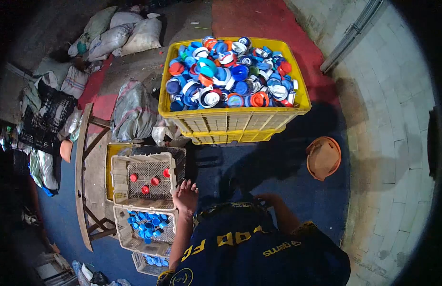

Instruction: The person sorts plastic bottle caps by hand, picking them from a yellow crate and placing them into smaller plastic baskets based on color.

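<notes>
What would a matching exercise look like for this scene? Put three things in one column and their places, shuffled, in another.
1. Multicoloured caps
2. Four red caps
3. Orange basin

A. On the blue floor, near the wall
B. Heaped in the yellow crate
C. Spread out in the pale crate by the left hand

Pairs: 1-B, 2-C, 3-A

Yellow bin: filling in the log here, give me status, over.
Left hand open beside pale crate, nothing held. Right hand near waist, hold unclear. Yellow bin heaped with mixed caps. Orange basin on floor to its right.
</notes>
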Demonstrator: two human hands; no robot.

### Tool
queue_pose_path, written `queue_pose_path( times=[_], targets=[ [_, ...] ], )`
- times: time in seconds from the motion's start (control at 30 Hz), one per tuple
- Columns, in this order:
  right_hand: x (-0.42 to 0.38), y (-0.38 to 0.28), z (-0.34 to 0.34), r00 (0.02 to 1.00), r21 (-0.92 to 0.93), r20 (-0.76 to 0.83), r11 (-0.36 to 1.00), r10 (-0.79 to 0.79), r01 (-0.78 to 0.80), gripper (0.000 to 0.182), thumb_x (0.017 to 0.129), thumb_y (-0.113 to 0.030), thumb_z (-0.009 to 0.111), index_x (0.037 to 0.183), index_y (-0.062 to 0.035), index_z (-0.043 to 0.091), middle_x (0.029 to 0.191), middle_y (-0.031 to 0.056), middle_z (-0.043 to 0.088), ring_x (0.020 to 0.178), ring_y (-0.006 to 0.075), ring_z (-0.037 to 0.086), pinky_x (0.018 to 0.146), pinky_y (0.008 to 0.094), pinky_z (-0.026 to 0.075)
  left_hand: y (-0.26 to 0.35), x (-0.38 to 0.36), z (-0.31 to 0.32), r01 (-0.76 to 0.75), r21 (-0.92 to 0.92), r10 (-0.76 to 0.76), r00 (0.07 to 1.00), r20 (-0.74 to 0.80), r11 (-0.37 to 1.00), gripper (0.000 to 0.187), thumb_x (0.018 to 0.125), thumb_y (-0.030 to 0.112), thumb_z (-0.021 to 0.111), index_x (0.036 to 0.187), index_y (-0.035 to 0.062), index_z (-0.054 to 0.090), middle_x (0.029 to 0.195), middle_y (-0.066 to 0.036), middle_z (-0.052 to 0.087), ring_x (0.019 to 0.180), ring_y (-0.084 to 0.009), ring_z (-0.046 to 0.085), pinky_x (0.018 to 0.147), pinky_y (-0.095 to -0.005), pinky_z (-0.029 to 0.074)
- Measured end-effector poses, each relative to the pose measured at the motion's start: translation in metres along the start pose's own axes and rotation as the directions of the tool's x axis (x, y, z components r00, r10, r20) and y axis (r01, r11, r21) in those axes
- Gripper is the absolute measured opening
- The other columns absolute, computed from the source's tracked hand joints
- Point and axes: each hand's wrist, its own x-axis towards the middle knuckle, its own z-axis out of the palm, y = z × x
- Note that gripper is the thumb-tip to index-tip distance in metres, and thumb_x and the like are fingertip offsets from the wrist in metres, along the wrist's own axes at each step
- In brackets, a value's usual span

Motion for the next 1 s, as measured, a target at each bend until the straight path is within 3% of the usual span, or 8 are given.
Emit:
queue_pose_path(
  times=[0.2, 0.27, 0.33, 0.4, 0.43, 0.53, 0.73, 1.0],
  targets=[
    [-0.053, -0.151, 0.04, 0.82, 0.344, -0.278, 0.849, 0.5, -0.401, 0.052, 0.1, -0.02, 0.06, 0.151, -0.0191, 0.049, 0.156, 0.0074, 0.044, 0.134, 0.0275, 0.051, 0.103, 0.0467, 0.051, -0.004, 0.032, 0.054, 0.08, 0.05, -0.08, 0.997, 0.011, 0.996, 0.043, 0.097, 0.04, 0.051, 0.124, 0.0088, 0.063, 0.123, -0.008, 0.067, 0.112, -0.029, 0.061, 0.098, -0.0427, 0.046],
    [-0.009, -0.121, 0.008, 0.878, -0.166, -0.395, 0.919, 0.27, -0.358, 0.049, 0.099, -0.022, 0.06, 0.148, -0.0216, 0.053, 0.151, 0.0103, 0.049, 0.129, 0.0291, 0.055, 0.098, 0.0457, 0.053, 0.001, 0.044, 0.078, 0.108, 0.073, -0.109, 0.994, 0.019, 0.991, 0.043, 0.097, 0.04, 0.051, 0.124, 0.009, 0.063, 0.122, -0.008, 0.067, 0.113, -0.0285, 0.061, 0.097, -0.0417, 0.047],
    [0.005, -0.089, -0.02, 0.899, -0.429, -0.397, 0.903, -0.185, -0.003, 0.044, 0.098, -0.023, 0.06, 0.142, -0.0208, 0.06, 0.143, 0.0133, 0.056, 0.119, 0.031, 0.061, 0.093, 0.0455, 0.055, 0.005, 0.06, 0.106, 0.122, 0.137, -0.128, 0.991, 0.04, 0.983, 0.043, 0.097, 0.041, 0.053, 0.124, 0.0087, 0.063, 0.12, -0.008, 0.068, 0.112, -0.0281, 0.061, 0.096, -0.0413, 0.047],
    [0.025, -0.083, -0.034, 0.751, -0.356, -0.57, 0.924, -0.333, 0.139, 0.048, 0.093, -0.039, 0.065, 0.134, -0.0144, 0.066, 0.135, 0.0153, 0.063, 0.116, 0.0323, 0.063, 0.094, 0.0472, 0.053, 0.009, 0.08, 0.13, 0.138, 0.23, -0.165, 0.98, 0.107, 0.964, 0.045, 0.096, 0.042, 0.054, 0.125, 0.0082, 0.063, 0.118, -0.008, 0.068, 0.112, -0.0281, 0.061, 0.096, -0.0414, 0.047],
    [0.045, -0.095, -0.043, 0.676, -0.226, -0.72, 0.974, -0.156, -0.015, 0.062, 0.089, -0.056, 0.069, 0.13, -0.01, 0.068, 0.132, 0.0157, 0.065, 0.12, 0.0324, 0.062, 0.098, 0.0486, 0.05, 0.011, 0.093, 0.142, 0.139, 0.289, -0.192, 0.968, 0.165, 0.947, 0.046, 0.096, 0.042, 0.055, 0.125, 0.0077, 0.063, 0.117, -0.008, 0.068, 0.112, -0.0282, 0.061, 0.096, -0.0417, 0.047],
    [0.025, -0.153, -0.04, 0.473, -0.434, -0.784, 0.9, -0.403, 0.047, 0.053, 0.092, -0.048, 0.07, 0.124, -0.0054, 0.069, 0.115, 0.015, 0.072, 0.108, 0.0314, 0.068, 0.091, 0.0466, 0.052, 0.011, 0.129, 0.171, 0.116, 0.409, -0.283, 0.882, 0.376, 0.905, 0.054, 0.092, 0.043, 0.055, 0.127, 0.0024, 0.06, 0.121, -0.015, 0.067, 0.112, -0.0337, 0.064, 0.099, -0.0447, 0.046],
    [-0.091, -0.341, 0.03, 0.294, -0.371, -0.822, 0.85, -0.488, 0.374, 0.022, 0.094, -0.019, 0.072, 0.108, -0.0016, 0.069, 0.087, 0.0088, 0.071, 0.077, 0.0198, 0.068, 0.068, 0.033, 0.052, 0.016, 0.139, 0.278, 0.199, 0.506, -0.489, 0.685, 0.541, 0.839, 0.066, 0.087, 0.053, 0.054, 0.129, 0.0016, 0.058, 0.135, -0.022, 0.059, 0.12, -0.0386, 0.06, 0.104, -0.0478, 0.042],
    [-0.146, -0.465, 0.006, -0.189, -0.755, -0.654, 0.647, -0.732, 0.105, 0.013, 0.089, -0.007, 0.072, 0.102, -0.0044, 0.07, 0.083, 0.0072, 0.067, 0.076, 0.02, 0.064, 0.067, 0.0338, 0.05, 0.005, 0.15, 0.342, 0.086, 0.566, -0.485, 0.632, 0.605, 0.82, 0.081, 0.082, 0.059, 0.056, 0.14, 0.003, 0.048, 0.138, -0.016, 0.056, 0.121, -0.0331, 0.057, 0.103, -0.0458, 0.04]
  ],
)
